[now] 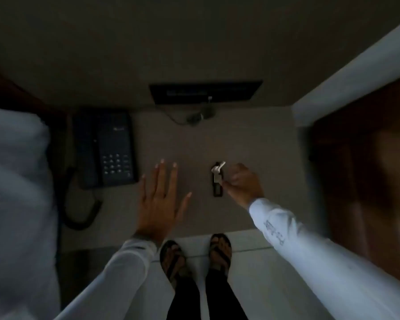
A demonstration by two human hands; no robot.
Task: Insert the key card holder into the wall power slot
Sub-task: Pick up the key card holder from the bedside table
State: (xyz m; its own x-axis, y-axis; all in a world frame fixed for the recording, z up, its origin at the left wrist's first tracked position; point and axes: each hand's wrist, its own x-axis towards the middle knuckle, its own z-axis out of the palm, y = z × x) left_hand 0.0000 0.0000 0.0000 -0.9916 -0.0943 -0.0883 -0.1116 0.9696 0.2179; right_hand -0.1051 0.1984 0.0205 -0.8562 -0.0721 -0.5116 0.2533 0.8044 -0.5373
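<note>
**Dim room, key holder on the nightstand top**

Room's rly dark, lit mostly from the right. Grey-beige flat tabletop (pixel 252 144) fills the middle, w/ a dark rectangular wall panel (pixel 206 91) above its far edge and a thin cord + small plug (pixel 195 117) lying just below that. Dark corded desk phone w/ keypad (pixel 104 148) sits on the left part of the top, its curly cord hanging off the front-left.

The key card holder, a dark narrow oblong tag w/ a pale metal key attached (pixel 217 179), lies flat on the tabletop, center-right, well apart from the wall panel. Right hand (pixel 243 183) is right beside it, fingers curled in and thumb tip touching the tag's edge; looks like a pinch, but it's blurry so can't tell if it's actually gripping. Left hand (pixel 159 199) is spread wide, palm down, holding nothing, between the phone and the tag.

White sleeves on both arms, sandalled feet (pixel 194 255) on pale floor below.
</note>
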